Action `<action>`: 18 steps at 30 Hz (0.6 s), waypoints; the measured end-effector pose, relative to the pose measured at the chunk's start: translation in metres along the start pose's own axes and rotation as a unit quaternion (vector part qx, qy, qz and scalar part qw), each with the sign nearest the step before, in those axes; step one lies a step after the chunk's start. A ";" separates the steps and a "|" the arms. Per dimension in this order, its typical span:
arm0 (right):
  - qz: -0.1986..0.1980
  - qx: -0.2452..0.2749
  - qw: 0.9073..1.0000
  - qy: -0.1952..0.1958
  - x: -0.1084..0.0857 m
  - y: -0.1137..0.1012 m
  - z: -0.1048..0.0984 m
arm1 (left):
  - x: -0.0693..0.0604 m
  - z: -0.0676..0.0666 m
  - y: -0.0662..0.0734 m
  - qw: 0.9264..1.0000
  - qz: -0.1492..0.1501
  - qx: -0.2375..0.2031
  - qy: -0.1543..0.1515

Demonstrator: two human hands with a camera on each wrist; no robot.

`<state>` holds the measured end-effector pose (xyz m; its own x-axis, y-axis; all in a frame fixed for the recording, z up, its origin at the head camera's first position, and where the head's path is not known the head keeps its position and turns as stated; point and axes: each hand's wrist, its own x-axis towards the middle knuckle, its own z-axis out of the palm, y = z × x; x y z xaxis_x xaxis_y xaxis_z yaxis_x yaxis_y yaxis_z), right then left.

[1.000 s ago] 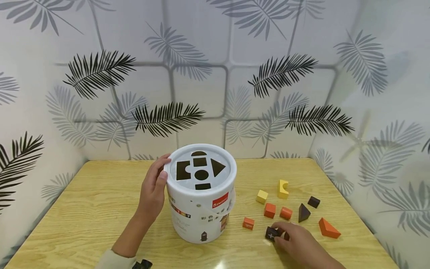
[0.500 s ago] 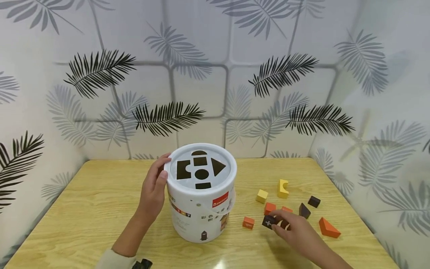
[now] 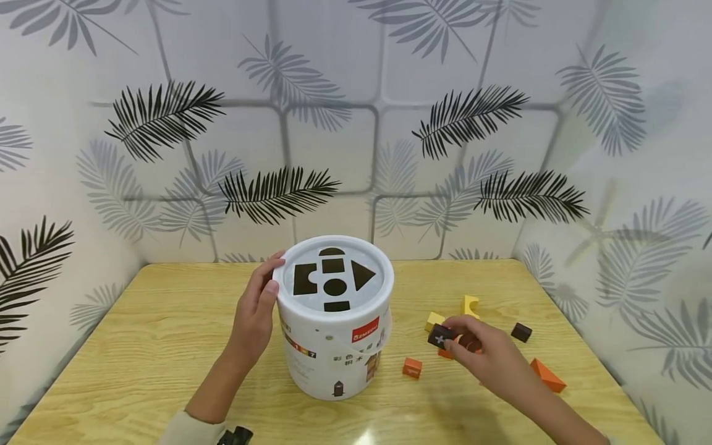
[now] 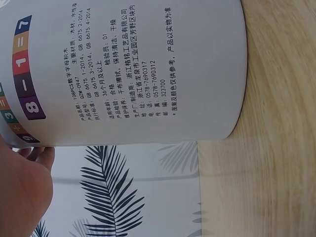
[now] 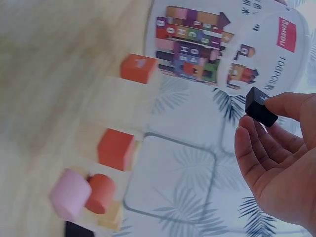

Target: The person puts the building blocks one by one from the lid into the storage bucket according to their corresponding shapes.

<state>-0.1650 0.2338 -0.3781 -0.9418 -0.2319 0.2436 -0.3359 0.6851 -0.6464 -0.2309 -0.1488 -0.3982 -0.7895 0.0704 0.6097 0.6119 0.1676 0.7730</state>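
Observation:
A white bucket (image 3: 317, 358) stands upright on the table, with shape-cut holes in its lid (image 3: 308, 306). Against its left side near the rim, my left hand (image 3: 253, 318) holds it, thumb in front and fingers farther back. In the left wrist view this hand (image 4: 22, 192) shows beside the bucket's printed wall (image 4: 163, 74). My right hand (image 3: 489, 352) pinches a black block with a white plus sign (image 3: 439, 336), raised above the table to the bucket's right. The right wrist view shows the black block (image 5: 259, 106) between thumb and fingertips of the right hand (image 5: 281, 163).
An orange cube (image 3: 412, 368) lies just right of the bucket. Behind the right hand are a yellow cube (image 3: 434, 321) and a yellow block with a curved notch (image 3: 469, 304). Farther right lie a dark block (image 3: 521, 332) and an orange triangular block (image 3: 547, 374).
My right hand has lifted the black block off the table and carried it up and slightly left, over the other blocks. The left hand and bucket have stayed put.

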 end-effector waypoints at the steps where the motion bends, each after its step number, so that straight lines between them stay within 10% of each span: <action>1: -0.003 0.001 1.000 0.003 0.002 -0.004 -0.002 | 0.000 -0.001 0.000 1.000 -0.002 0.000 0.001; 18: -0.120 -0.004 0.993 0.016 0.038 -0.072 -0.024 | 0.000 0.000 0.000 1.000 -0.004 -0.026 -0.003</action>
<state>-0.1766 0.1919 -0.3049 -0.8336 -0.3669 0.4129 -0.5501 0.6182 -0.5614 -0.2312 -0.1486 -0.3980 -0.7943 0.0754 0.6029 0.6074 0.1178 0.7856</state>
